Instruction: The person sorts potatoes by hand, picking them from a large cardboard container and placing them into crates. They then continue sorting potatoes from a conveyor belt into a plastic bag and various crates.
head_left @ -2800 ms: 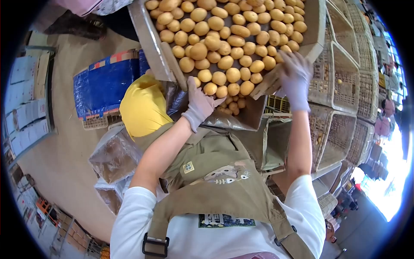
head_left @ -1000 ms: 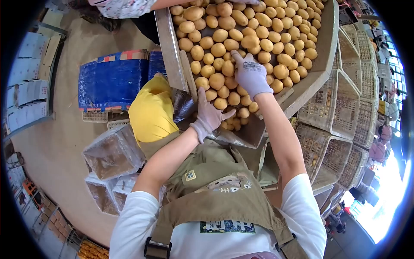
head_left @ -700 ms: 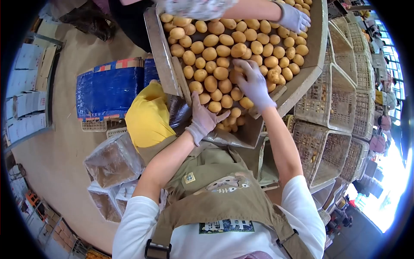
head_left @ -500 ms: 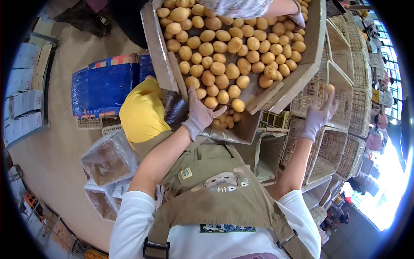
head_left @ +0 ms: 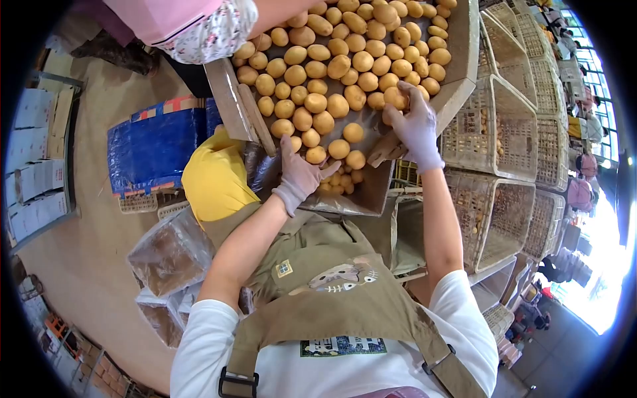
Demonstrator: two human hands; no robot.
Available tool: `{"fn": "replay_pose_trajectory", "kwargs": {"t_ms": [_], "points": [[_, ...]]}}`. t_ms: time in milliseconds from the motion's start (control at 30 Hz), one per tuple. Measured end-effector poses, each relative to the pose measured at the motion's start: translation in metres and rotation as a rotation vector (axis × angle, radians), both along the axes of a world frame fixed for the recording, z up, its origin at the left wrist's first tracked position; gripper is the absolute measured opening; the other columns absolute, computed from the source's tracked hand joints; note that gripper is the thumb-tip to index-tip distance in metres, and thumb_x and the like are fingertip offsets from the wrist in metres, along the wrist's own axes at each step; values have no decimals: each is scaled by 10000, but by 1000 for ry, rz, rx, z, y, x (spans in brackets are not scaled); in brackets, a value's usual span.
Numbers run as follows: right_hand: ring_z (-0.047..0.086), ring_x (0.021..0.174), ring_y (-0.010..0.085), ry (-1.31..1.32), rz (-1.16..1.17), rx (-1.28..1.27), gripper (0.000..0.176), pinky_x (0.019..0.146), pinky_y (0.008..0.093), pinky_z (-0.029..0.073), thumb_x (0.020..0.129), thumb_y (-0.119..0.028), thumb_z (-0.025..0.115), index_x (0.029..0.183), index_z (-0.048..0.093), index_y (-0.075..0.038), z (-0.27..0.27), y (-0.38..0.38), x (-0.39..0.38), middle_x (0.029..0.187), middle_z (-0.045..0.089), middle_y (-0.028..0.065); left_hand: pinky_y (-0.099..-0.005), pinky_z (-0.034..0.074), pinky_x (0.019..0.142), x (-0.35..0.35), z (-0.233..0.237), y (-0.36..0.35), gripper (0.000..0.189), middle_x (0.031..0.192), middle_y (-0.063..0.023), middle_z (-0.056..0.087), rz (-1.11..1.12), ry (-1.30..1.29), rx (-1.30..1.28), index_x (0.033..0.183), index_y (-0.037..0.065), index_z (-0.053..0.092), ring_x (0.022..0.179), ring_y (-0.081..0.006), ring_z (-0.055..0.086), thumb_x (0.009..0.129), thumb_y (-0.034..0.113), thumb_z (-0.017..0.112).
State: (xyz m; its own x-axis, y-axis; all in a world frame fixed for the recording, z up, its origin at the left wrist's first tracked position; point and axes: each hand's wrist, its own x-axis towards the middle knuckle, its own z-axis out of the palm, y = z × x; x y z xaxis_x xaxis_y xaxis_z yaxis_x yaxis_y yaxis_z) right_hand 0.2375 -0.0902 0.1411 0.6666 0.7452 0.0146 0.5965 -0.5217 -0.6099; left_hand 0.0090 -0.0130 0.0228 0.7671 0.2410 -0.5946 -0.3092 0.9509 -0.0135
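Many round, yellow-brown potatoes (head_left: 316, 103) lie on a sloped sorting tray (head_left: 458, 99) with raised edges. My gloved right hand (head_left: 419, 132) reaches over its right side, thumb and fingers curled round a potato (head_left: 396, 98). At the tray's lower mouth my gloved left hand (head_left: 300, 174) rests with thumb and fingers spread, close to several potatoes at the outlet. Below the mouth, a bin (head_left: 369, 200) holds more potatoes, partly hidden by my left hand.
Stacked plastic crates (head_left: 488, 149) stand to the right, some with potatoes inside. Another person's pink sleeve (head_left: 166, 16) and forearm reach over the tray's top. A blue-wrapped stack (head_left: 156, 149) and plastic-lined boxes (head_left: 169, 252) stand left.
My right hand has come left from over the crates to the potatoes on the tray. The other person's arm has shifted left. My left hand stays by the outlet.
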Motion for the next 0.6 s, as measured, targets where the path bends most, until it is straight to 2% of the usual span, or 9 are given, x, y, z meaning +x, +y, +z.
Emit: {"fn": "replay_pose_trajectory", "kwargs": {"t_ms": [33,67,167,267,333,367,433,500,600], "points": [[631,1096,235,194,-34,249,434,996,412,475,858,-112,664,1267,537,-45,2,-5,-8,1181,639,126,-616,351,1118,-1,-2,0,959,1556,-102,332,-7,-22,24,1562,192,210,1404,-395,342,853,774,490],[597,1105,185,487,-66,447,477,931,304,500,843,-42,664,1282,487,15,-2,-11,-12,1244,571,129,-617,355,1116,-1,-3,0,962,1557,-104,330,-17,-45,50,1562,191,212,1400,-395,350,851,775,491],[569,1078,132,965,-151,700,465,890,266,495,853,-87,692,1268,502,4,7,-15,-16,1205,567,89,-637,364,1105,-1,-9,1,966,1565,-106,319,-30,-78,68,1562,185,222,1386,-394,373,849,779,489],[602,941,102,581,-81,286,265,837,258,500,868,-157,701,1074,625,-8,20,15,-23,1022,641,43,-662,350,1102,-2,-12,-1,966,1565,-102,307,-7,-127,59,1557,186,235,1407,-385,333,839,770,511],[671,998,231,268,31,158,384,867,366,530,864,-294,684,1188,647,-91,7,51,-37,1099,675,139,-663,342,1106,-1,-18,-2,943,1567,-95,298,-4,-158,19,1549,192,252,1411,-378,317,843,759,512],[653,1082,338,-21,128,-14,469,903,453,527,850,-317,659,1294,608,-174,4,69,-39,1253,618,180,-663,338,1107,-1,-19,-3,931,1568,-91,293,-2,-171,-4,1545,195,261,1414,-375,309,844,753,513],[632,1116,380,-223,182,-328,521,908,484,525,829,-290,652,1339,564,-228,-22,102,-42,1331,552,183,-661,338,1107,0,-5,-6,910,1573,-85,285,14,-32,-4,1538,195,275,1410,-371,307,851,745,503],[629,1107,403,-263,196,-453,549,908,491,526,805,-280,663,1343,556,-261,-23,116,-46,1328,528,191,-653,342,1106,1,-2,-5,872,1569,-83,302,14,-63,22,1529,186,295,1398,-369,330,869,728,476],[647,1044,380,-134,215,-160,519,890,460,530,804,-275,669,1310,563,-239,-37,95,-34,1244,576,205,-634,369,1095,2,5,-2,863,1551,-90,359,9,2,3,1526,192,321,1390,-360,372,879,754,433]]}}
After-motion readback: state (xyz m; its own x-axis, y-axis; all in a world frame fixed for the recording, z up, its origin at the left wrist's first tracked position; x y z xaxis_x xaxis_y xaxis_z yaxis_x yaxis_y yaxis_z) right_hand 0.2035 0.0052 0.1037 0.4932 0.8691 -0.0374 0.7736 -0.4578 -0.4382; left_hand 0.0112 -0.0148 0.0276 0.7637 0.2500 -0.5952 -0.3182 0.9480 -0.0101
